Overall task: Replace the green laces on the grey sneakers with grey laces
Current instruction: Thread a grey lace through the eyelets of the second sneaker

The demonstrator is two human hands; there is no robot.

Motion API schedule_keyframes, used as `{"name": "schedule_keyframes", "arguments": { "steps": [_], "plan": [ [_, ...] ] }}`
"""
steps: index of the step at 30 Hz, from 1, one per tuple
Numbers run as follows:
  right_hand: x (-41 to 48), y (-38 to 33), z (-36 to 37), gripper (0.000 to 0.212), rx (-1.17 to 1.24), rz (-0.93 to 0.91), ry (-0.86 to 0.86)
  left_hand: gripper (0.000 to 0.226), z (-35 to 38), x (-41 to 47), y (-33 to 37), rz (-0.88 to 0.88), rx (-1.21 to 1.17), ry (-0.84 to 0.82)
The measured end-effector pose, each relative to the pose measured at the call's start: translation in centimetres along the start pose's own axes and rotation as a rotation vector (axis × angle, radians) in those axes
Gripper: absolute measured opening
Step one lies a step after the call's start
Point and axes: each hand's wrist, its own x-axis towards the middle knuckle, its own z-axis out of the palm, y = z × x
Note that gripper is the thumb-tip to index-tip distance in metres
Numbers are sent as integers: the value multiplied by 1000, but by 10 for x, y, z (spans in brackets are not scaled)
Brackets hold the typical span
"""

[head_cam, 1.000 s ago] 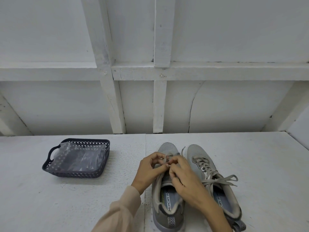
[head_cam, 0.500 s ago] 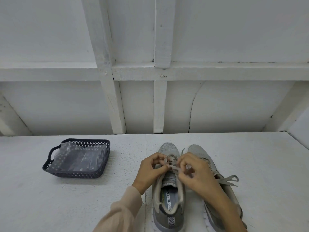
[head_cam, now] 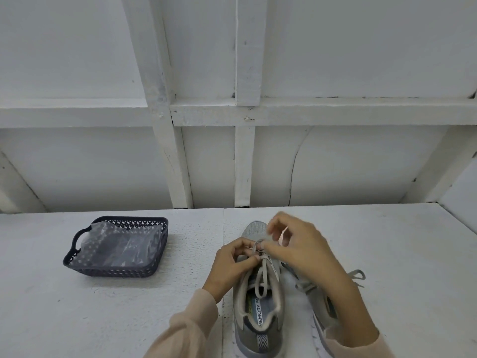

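Grey sneakers (head_cam: 258,303) sit side by side on the white counter (head_cam: 387,254) — the insole reads "MEMORY FO…". Left hand (head_cam: 232,264) pinches the grey lace (head_cam: 260,277) near the toe; right hand (head_cam: 302,249) apparently grips a blurred lace end just above.

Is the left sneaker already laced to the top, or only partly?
Only partly. On the left sneaker the grey lace crosses only near the toe; its loose ends lie in the shoe opening.
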Motion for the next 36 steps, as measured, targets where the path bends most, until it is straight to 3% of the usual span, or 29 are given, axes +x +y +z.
{"name": "schedule_keyframes", "arguments": {
  "steps": [4, 9, 11, 15, 19, 22, 29, 36],
  "plan": [
    [-9, 9, 30, 22, -323, 38, -111, 16, 0, -1, 1, -1, -3, -4],
    [-11, 22, 43, 9, -244, 99, -21, 16, 1, -1, 1, -1, 13, 4],
    [-10, 25, 40, 2, -181, 101, -26, 16, 0, -1, 1, -5, 19, 2],
    [-8, 26, 28, 15, -18, 137, -77, 15, 0, -1, 1, -22, 17, 3],
    [-10, 4, 5, 10, 563, 89, -42, 17, 0, -2, 2, -30, 0, -1],
    [-9, -13, -13, 5, 776, -11, -2, 17, 0, -2, 2, -40, 8, -11],
    [7, -33, -27, 16, 865, -151, 56, 16, -1, 1, 18, -67, -99, -5],
    [19, -37, -24, 19, 779, -158, 125, 17, -11, 7, 72, 104, -228, 84]
  ]
}}
